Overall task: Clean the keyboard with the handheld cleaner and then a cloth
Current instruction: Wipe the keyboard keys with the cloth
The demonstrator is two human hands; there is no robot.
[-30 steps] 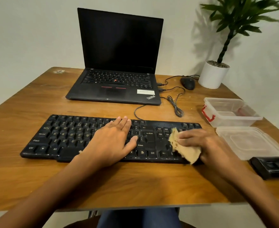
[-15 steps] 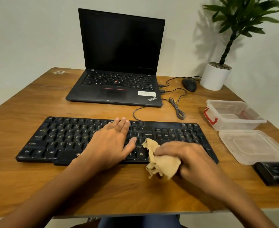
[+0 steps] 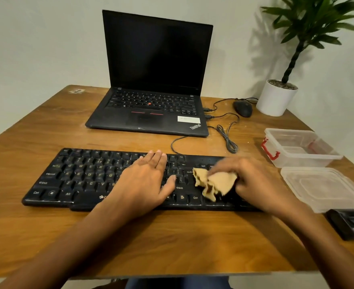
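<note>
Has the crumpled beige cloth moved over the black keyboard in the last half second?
Yes. The crumpled beige cloth, gripped by the right hand, went from the black keyboard's front edge back onto the keys.

Open table [image 3: 172, 236] lies in front and left of the keyboard [image 3: 84, 176], while behind it stand a laptop [image 3: 151, 113] and looped cable [image 3: 226, 138], and to its right crowd a plastic box [image 3: 297, 149], lid [image 3: 322, 188] and black cleaner [image 3: 353, 224].

The laptop [image 3: 147, 122] reads "ThinkPad"; the keyboard [image 3: 78, 178] keys show "Ctrl", "Alt", "Shift" and letters.
</note>
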